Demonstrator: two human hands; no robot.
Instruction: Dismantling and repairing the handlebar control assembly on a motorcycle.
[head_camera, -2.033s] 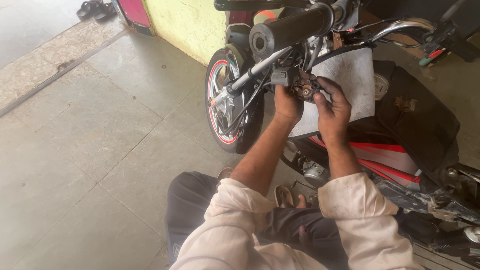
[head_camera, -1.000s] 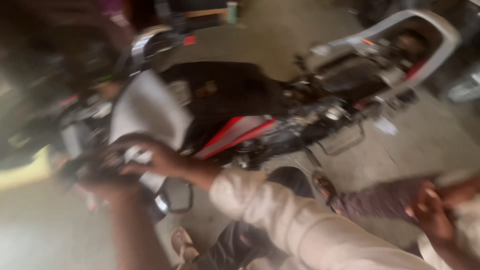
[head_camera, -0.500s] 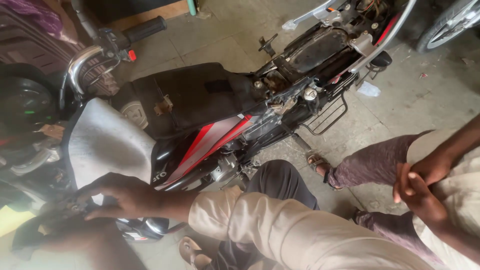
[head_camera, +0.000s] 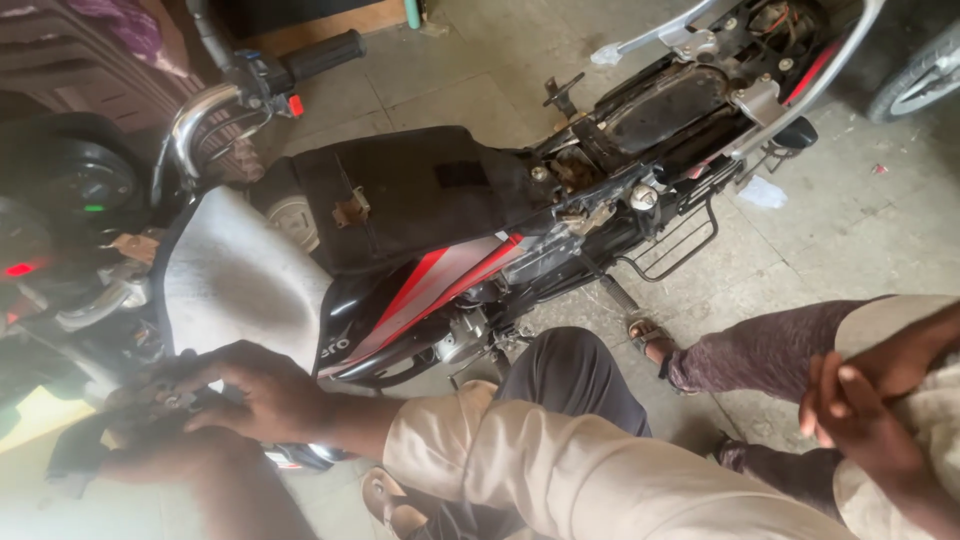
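Beside the motorcycle (head_camera: 440, 230), both hands work a small handlebar fitting (head_camera: 165, 400): right hand (head_camera: 262, 392) grip grasping it, left hand (head_camera: 170, 455) grip unclear.

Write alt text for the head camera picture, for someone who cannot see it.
Seen from above, a person's right hand and left hand work on a small metal part at the handlebar of a black and red motorcycle with its seat removed. Another person crouches at the right, hands clasped.
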